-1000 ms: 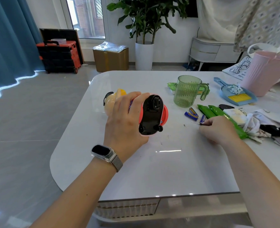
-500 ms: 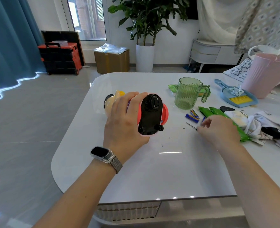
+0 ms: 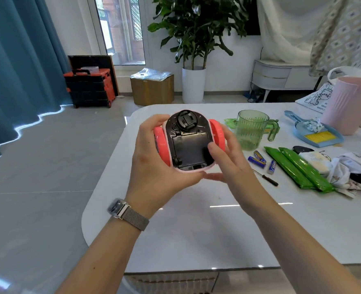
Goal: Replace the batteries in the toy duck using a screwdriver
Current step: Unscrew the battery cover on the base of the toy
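Note:
I hold the toy duck (image 3: 188, 145) above the white table (image 3: 196, 234), its black underside turned to me, red wheels on both sides. The battery cover is on the underside. My left hand (image 3: 152, 166) grips the toy from the left and beneath. My right hand (image 3: 232, 164) holds its right side, thumb pressing on the cover and fingers behind the right wheel. The small black-handled screwdriver (image 3: 267, 179) lies on the table, right of my right hand. Three blue batteries (image 3: 259, 158) lie just beyond it. The duck's head is hidden.
A green plastic mug (image 3: 251, 129) stands behind the batteries. Two green packets (image 3: 296, 168), a blue dustpan with brush (image 3: 317, 132), a pink bin (image 3: 353, 105) and crumpled cloths (image 3: 345, 170) fill the table's right side. The table's left edge is close to my left hand.
My right hand let go of the screwdriver, which now lies on the table, and came over to the toy. My left hand lifted and turned the duck so its underside faces me.

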### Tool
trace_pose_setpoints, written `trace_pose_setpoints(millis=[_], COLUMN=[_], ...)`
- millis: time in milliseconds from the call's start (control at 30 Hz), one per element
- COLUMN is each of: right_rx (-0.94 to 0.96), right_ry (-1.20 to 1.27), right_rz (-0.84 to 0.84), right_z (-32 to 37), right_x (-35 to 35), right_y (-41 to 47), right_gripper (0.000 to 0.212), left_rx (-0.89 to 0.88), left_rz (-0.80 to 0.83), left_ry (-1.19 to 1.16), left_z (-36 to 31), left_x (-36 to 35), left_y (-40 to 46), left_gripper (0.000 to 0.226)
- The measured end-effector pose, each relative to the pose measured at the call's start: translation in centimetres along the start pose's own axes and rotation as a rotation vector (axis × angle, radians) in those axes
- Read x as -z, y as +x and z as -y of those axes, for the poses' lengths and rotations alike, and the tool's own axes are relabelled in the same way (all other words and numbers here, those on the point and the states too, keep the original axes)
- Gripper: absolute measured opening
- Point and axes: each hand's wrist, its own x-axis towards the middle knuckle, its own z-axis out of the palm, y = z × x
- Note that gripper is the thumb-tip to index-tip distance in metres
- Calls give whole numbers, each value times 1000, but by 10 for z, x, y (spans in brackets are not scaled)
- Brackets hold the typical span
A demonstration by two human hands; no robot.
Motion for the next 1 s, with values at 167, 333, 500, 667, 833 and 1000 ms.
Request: trace_pose_setpoints(millis=[167, 333, 500, 667, 833, 1000], right_rx=[-132, -111, -113, -78, -76, -77], right_ry=[305, 254, 215, 155, 141, 112], right_rz=[84, 31, 37, 28, 26, 26], right_z=[6, 3, 1, 0, -2, -5], right_x=[-5, -6, -6, -5, -5, -6], right_y=[1, 3, 3, 3, 3, 4], right_gripper=[49, 40, 36, 37, 40, 42], left_rx=[-45, -73, -86, -104, -113, -78], left_rz=[19, -28, -8, 9, 39, 62], left_ry=[129, 263, 301, 323, 333, 314], left_z=[5, 3, 3, 2, 0, 0], left_x=[7, 13, 18, 17, 18, 17], left_y=[-1, 2, 3, 3, 4, 5], left_gripper=[96, 88, 87, 82, 83, 80])
